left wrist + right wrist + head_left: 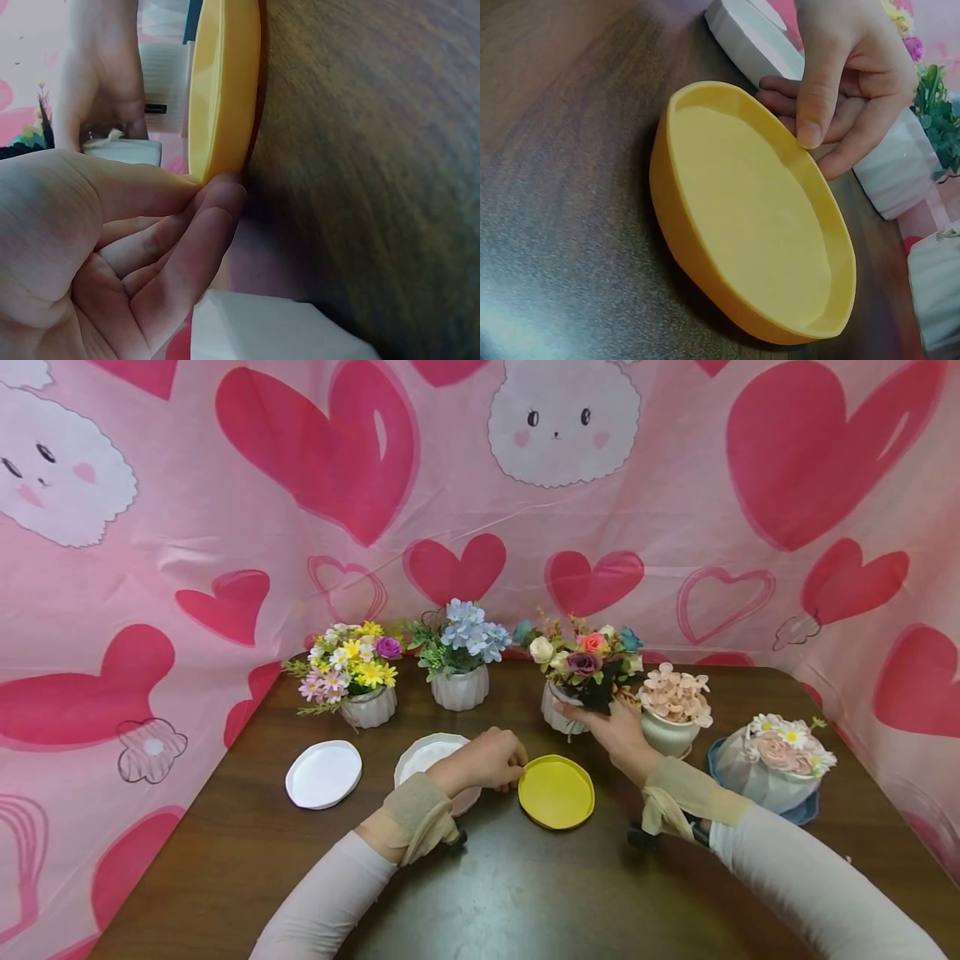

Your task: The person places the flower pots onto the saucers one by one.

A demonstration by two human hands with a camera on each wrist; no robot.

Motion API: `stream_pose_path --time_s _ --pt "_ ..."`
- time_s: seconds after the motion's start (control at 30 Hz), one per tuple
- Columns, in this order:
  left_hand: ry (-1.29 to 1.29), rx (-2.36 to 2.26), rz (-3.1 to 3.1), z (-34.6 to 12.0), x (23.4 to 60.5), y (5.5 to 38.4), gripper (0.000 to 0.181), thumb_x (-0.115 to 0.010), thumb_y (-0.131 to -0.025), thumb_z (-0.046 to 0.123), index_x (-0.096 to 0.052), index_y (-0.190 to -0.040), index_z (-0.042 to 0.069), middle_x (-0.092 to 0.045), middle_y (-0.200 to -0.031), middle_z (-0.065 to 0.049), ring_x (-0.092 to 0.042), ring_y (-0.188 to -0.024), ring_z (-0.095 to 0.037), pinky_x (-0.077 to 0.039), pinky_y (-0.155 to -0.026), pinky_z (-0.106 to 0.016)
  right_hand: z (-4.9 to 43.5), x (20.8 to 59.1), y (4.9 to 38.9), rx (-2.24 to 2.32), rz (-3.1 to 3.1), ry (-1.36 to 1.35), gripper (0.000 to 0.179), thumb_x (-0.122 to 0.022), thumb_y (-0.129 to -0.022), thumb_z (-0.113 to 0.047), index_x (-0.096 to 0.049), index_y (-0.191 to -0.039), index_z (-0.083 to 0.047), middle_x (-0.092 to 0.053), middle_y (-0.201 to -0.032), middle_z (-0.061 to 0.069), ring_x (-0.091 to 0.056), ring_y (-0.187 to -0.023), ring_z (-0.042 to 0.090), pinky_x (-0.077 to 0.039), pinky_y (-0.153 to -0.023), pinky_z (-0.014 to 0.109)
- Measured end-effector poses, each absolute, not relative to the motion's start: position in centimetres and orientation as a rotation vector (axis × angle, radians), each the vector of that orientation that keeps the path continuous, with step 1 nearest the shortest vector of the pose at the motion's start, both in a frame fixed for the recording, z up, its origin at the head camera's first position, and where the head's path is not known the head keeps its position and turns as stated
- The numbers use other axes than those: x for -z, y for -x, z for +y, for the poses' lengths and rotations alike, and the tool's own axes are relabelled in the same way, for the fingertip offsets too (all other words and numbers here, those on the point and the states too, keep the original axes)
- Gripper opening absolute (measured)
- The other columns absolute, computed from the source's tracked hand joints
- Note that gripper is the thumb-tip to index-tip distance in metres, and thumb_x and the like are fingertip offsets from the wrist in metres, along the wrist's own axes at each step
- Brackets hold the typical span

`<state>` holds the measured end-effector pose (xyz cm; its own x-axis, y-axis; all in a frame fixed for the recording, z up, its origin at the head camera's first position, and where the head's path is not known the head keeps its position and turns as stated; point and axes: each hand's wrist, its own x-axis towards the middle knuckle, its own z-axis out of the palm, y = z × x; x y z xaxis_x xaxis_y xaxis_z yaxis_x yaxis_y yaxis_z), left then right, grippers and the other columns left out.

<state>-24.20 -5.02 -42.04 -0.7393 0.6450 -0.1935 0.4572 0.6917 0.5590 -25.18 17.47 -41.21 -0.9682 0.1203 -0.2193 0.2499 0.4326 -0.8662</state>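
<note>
My left hand (491,758) pinches the near-left rim of a yellow saucer (557,792) between thumb and fingers. In the right wrist view, that saucer (754,217) shows a shallow raised edge and nothing inside it. My right hand (618,731) is at a white ribbed flowerpot (557,708) holding mixed roses (583,662), its thumb across the pot's front and its other fingers mostly hidden behind the flowers. The left wrist view has the right hand (105,71) over the edge of the pot (124,152). A white saucer (427,752) lies partly behind my left wrist.
Another white saucer (324,774) lies at the left. Pots with yellow-and-pink flowers (369,708) and blue flowers (461,688) stand at the back. A peach-flowered pot (667,734) stands beside my right wrist. At far right, a pot (772,775) sits tilted on a blue saucer (806,810).
</note>
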Motion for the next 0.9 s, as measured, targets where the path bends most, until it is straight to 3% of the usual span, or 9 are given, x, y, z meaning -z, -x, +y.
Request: stream_pose_path --time_s 0.17,0.4,0.63,0.9 --pt "-0.903 -0.695 2.540 -5.1 42.0 24.1 0.014 -0.062 -0.095 0.009 -0.075 -0.087 0.008 -0.071 -0.065 -0.002 -0.062 -0.049 -0.004 -0.052 -0.050 -0.020 17.6 41.1 24.8 1.560 2.570 -0.289 0.124 -0.079 -0.068 -0.068 -0.017 -0.159 -0.011 -0.019 -0.164 0.015 -0.020 -0.150 0.036 -0.027 -0.120 0.054" --pt "-0.908 -0.713 2.535 -5.2 42.0 24.0 0.014 -0.062 -0.095 0.009 -0.075 -0.090 0.006 -0.072 -0.066 -0.003 -0.062 -0.050 -0.005 -0.053 -0.051 -0.021 17.8 41.1 24.4 1.597 2.592 -0.170 0.111 -0.080 -0.069 -0.064 -0.026 -0.157 -0.022 -0.030 -0.162 0.005 -0.028 -0.147 0.031 -0.028 -0.120 0.053" --pt "-0.907 -0.722 2.527 -5.2 42.0 24.0 0.014 -0.062 -0.095 0.009 -0.075 -0.090 0.006 -0.071 -0.066 -0.003 -0.063 -0.050 -0.005 -0.053 -0.051 -0.021 18.0 40.7 23.9 1.507 2.596 -0.265 0.121 -0.078 -0.067 -0.071 -0.022 -0.158 -0.014 -0.022 -0.164 0.016 -0.017 -0.148 0.039 -0.024 -0.120 0.056" --pt "-0.899 -0.735 2.517 -5.3 42.1 24.0 0.013 -0.062 -0.095 0.009 -0.075 -0.091 0.006 -0.072 -0.069 -0.004 -0.064 -0.051 -0.007 -0.054 -0.051 -0.022 17.9 40.6 23.4 1.637 2.588 -0.122 0.109 -0.082 -0.069 -0.062 -0.029 -0.156 -0.025 -0.033 -0.161 0.003 -0.030 -0.147 0.029 -0.029 -0.119 0.054"
